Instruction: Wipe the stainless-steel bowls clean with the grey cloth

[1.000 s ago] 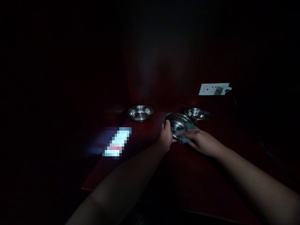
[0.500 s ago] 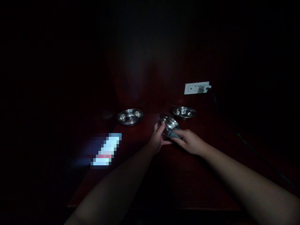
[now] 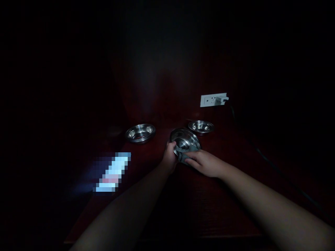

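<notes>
The scene is very dark. My left hand (image 3: 169, 157) grips the near left rim of a shiny steel bowl (image 3: 186, 138) that is tilted up towards me over a dark red table (image 3: 209, 205). My right hand (image 3: 205, 162) presses a grey-green cloth (image 3: 183, 153) against the bowl's near edge, its fingers closed over the cloth.
Two more steel bowls rest on the table: one at the back left (image 3: 140, 132), one at the back right (image 3: 201, 126). A glowing blurred rectangle (image 3: 112, 171) lies at the left. A white wall socket (image 3: 213, 99) has a plug and a dark cable running right.
The bowl has turned in my hands: half a second ago it was seen edge-on, now its inside faces me. The cloth moved from outside the bowl to its near rim.
</notes>
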The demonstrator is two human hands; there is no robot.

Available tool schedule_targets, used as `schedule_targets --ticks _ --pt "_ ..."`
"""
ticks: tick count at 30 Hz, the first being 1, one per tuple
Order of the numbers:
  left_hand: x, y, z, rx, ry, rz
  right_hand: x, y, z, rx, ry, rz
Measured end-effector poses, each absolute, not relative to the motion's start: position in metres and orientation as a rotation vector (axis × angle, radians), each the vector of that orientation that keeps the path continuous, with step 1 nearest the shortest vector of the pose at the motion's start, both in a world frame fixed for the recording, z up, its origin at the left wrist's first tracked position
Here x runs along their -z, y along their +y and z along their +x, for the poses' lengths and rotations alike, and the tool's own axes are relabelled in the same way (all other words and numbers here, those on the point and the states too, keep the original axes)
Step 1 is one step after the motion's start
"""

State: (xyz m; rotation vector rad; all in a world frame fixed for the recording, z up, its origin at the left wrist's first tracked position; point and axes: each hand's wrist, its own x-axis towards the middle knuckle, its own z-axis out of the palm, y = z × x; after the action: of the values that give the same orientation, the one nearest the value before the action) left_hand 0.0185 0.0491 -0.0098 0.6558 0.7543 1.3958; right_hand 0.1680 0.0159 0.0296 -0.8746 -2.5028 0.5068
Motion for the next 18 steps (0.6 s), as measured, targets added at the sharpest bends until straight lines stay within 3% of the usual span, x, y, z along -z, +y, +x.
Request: schedule_targets --ticks 5,11,18 --pt "0.006 0.047 0.018 -1.326 0.762 0.645 -0.031 0.018 0.174 -0.419 -2.558 -1.009" --pt "0.003 0.042 0.016 -1.273 0.796 0.666 -0.027 0.026 0.178 -0.01 -2.542 -1.233" --pt "0.011 0.046 0.013 -1.27 0.768 0.81 -0.01 0.033 0.169 0.205 -2.429 -1.321"
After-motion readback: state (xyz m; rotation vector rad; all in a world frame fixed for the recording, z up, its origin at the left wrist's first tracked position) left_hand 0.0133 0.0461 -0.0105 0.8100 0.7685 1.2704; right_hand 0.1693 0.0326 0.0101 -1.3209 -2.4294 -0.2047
